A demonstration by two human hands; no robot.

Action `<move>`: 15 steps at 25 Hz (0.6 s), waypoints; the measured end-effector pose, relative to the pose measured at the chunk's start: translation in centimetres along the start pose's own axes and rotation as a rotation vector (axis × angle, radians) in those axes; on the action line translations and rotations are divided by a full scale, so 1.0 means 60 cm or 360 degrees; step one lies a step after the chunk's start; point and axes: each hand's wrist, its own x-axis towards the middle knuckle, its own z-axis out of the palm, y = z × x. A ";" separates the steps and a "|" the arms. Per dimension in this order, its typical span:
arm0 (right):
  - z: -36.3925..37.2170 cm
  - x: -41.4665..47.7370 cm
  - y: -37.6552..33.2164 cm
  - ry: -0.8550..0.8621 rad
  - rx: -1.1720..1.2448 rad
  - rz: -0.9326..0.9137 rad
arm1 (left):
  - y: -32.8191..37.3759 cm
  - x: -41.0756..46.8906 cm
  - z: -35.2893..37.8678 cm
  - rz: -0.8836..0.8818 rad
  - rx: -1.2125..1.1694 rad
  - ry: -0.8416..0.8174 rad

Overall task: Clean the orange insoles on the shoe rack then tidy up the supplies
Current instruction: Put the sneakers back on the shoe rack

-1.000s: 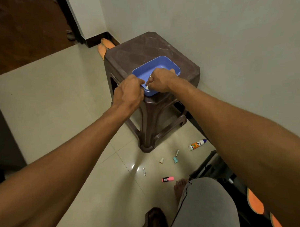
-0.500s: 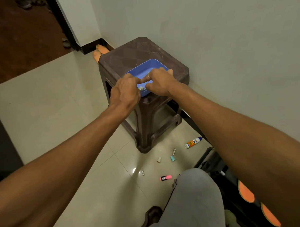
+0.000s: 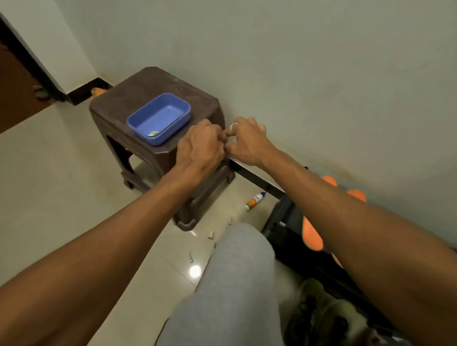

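While L hand (image 3: 200, 146) & R hand (image 3: 246, 142) touched at 3 o'clock edge of stool (image 3: 147, 84), both curled, whether gripping anything can't tell, blue tray (image 3: 172, 132) sat on stool, orange insoles (image 3: 312, 235) lay on shoe rack (image 3: 280, 221) at 4 o'clock.

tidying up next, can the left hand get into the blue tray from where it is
Probably yes: the left hand is just beside the blue tray, whose open top is uncovered.

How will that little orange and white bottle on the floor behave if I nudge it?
The bottle lies on its side and looks round, so it would probably roll. The tiled floor looks glossy, so it may also skid.
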 end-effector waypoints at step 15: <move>-0.030 -0.353 0.334 0.0046 0.0178 0.0548 | 0.343 -0.119 0.198 0.0384 0.0073 -0.0457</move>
